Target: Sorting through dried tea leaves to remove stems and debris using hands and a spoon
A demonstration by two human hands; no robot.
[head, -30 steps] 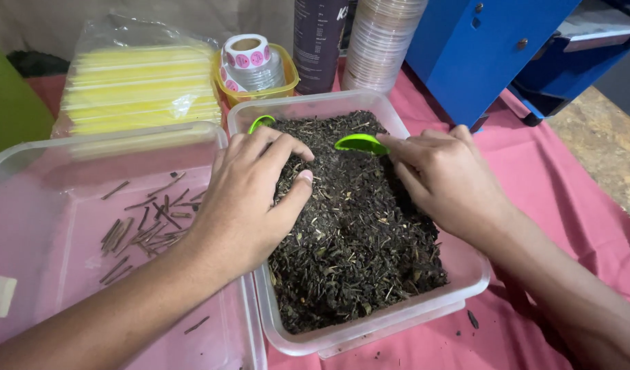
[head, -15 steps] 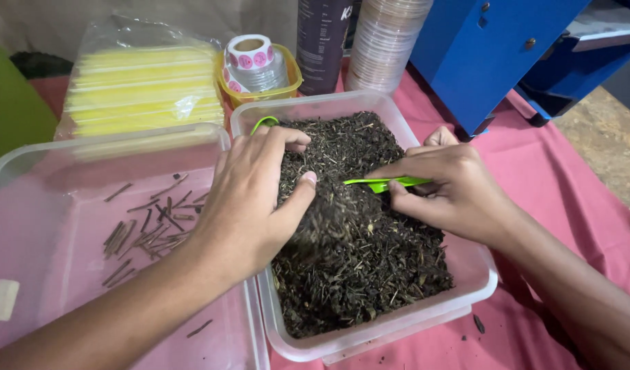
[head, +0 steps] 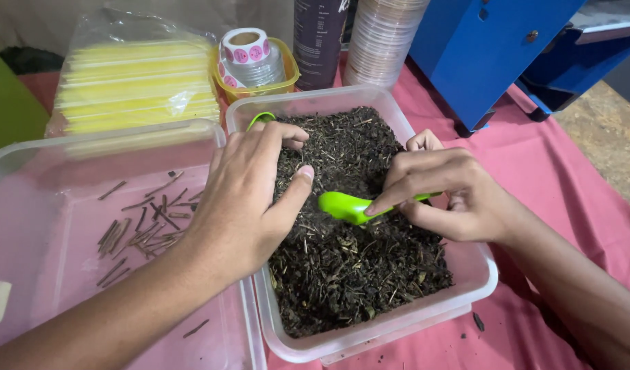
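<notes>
A clear plastic tub (head: pixel 465 288) holds a heap of dark dried leaves (head: pixel 356 260). My right hand (head: pixel 452 195) grips a bright green plastic spoon (head: pixel 346 205), its bowl pointing left just above the leaves. My left hand (head: pixel 250 192) rests on the left side of the heap, fingers curled down into the leaves, thumb spread toward the spoon. A second green utensil (head: pixel 260 120) pokes out at the tub's far left corner, behind my left hand.
A larger clear tub (head: pixel 27 157) on the left holds several brown stems (head: pixel 143 223). Behind stand a bag of yellow sheets (head: pixel 133 79), a yellow cup with a sticker roll (head: pixel 250 58), a dark cylinder (head: pixel 318 41), stacked clear lids (head: pixel 383 41) and a blue machine (head: pixel 486 48). Pink cloth (head: pixel 554 178) covers the table.
My right hand has pulled the green spoon out of the far part of the leaves, brought it toward me and turned it level. My left hand stayed on the heap.
</notes>
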